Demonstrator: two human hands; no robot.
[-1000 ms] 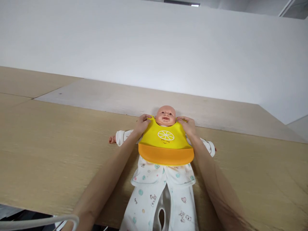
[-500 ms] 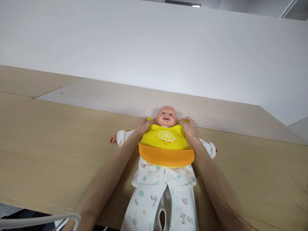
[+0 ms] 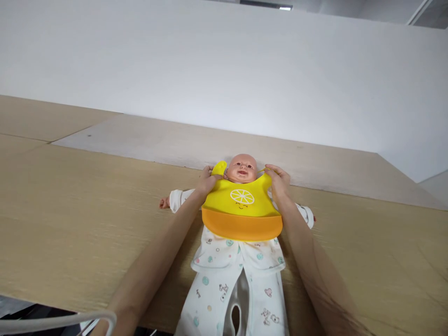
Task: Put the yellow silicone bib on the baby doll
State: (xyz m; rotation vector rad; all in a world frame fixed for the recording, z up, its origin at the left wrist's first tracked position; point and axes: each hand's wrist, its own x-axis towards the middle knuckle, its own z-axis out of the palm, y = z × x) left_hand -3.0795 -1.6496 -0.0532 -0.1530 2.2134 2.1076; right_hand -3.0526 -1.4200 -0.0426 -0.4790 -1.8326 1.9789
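Note:
A baby doll (image 3: 242, 168) in white printed clothes (image 3: 217, 289) lies on its back with its arms spread. Across its chest is a yellow silicone bib (image 3: 224, 198) with a lemon-slice print and an orange catch pocket (image 3: 241, 226). My left hand (image 3: 208, 181) is closed on the bib's left neck strap (image 3: 219, 168), whose rounded end stands up beside the doll's head. On the other side, my right hand (image 3: 278, 179) pinches the right neck strap, seen nearly edge-on near the doll's cheek. Both forearms run along the doll's sides, over its sleeves.
The doll rests on a wooden tabletop (image 3: 87, 214). Behind it a paler strip (image 3: 168, 137) meets a white wall panel (image 3: 224, 70). A white cable or tube (image 3: 59, 321) crosses the lower left corner, in front of dark items below the table edge.
The left strap's end has risen and shows more beside the doll's head. My right hand has shifted slightly right and up, lifting the right strap. The doll stays in place.

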